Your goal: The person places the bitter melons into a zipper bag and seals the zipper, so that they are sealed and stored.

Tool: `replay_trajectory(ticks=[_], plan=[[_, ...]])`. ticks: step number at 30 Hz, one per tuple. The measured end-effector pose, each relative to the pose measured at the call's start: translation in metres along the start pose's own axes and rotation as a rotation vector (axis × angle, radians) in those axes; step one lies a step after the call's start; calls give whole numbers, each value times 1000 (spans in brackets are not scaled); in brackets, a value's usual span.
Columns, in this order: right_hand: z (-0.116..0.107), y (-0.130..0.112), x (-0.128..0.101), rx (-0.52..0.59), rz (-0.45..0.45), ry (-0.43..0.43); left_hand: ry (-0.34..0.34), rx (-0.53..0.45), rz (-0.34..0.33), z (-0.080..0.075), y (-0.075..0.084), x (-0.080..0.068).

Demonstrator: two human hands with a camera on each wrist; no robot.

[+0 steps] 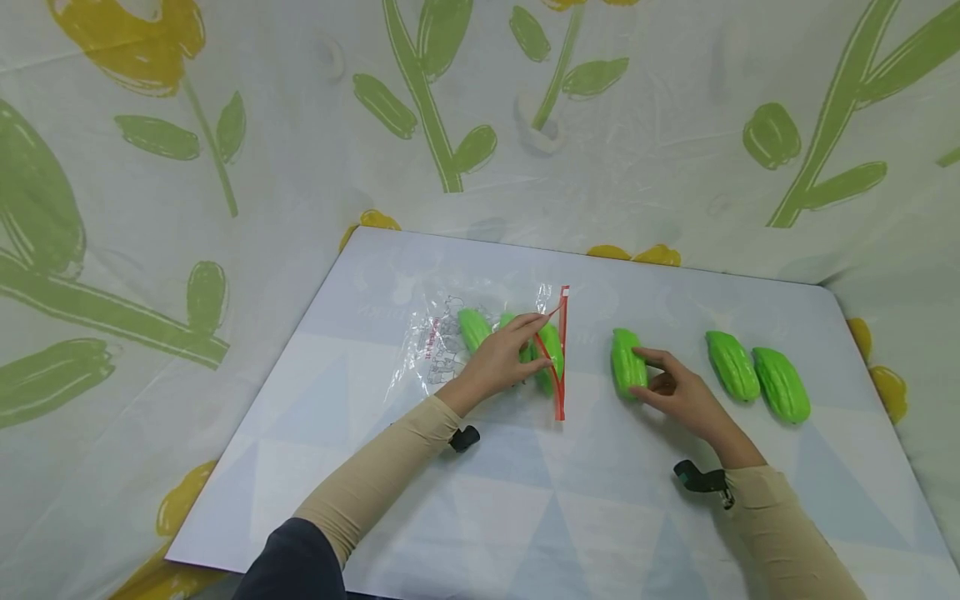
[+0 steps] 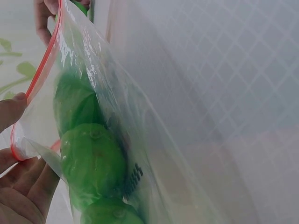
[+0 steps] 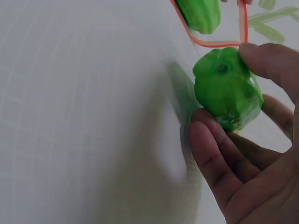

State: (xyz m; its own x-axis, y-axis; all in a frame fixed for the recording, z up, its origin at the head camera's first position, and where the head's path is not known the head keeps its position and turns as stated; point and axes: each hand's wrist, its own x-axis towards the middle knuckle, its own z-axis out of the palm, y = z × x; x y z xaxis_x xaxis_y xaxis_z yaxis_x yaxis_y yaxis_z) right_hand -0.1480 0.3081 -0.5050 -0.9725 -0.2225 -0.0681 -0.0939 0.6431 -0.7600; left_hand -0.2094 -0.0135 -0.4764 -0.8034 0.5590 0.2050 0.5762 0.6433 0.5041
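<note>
A clear zip bag (image 1: 414,360) with a red-edged mouth lies on the table, its mouth facing right. Through the plastic show several glossy green ribbed fruits (image 1: 474,327), partly hidden by my left hand (image 1: 497,360). That hand pinches the bag's red rim (image 2: 43,65), and the left wrist view has the mouth spread apart. To the right of the mouth, my right hand (image 1: 684,402) grips another green ribbed fruit (image 3: 226,91) between thumb and fingers. In the right wrist view its blunt end points at the camera, with the red rim just beyond it.
Two more green ribbed fruits, a left one (image 1: 732,365) and a right one (image 1: 782,385), lie side by side to the right of my right hand. The pale table (image 1: 495,508) has a triangle pattern. A flower-printed curtain (image 1: 660,150) hangs behind and beside it.
</note>
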Motion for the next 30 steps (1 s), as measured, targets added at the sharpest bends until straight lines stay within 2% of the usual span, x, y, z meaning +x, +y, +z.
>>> replay_trajectory(ticks=[8,17,23,30], plan=[[2,-6,0,18,-77,-16,0,2,-5,0,1,0],[7,-12,2,10,-69,-49,1,1,-9,0,0,0],[11,-17,5,19,-106,-61,-2,-5,-7,-1,0,0],[10,-50,0,37,-118,-83,3,-3,0,-1,0,-1]])
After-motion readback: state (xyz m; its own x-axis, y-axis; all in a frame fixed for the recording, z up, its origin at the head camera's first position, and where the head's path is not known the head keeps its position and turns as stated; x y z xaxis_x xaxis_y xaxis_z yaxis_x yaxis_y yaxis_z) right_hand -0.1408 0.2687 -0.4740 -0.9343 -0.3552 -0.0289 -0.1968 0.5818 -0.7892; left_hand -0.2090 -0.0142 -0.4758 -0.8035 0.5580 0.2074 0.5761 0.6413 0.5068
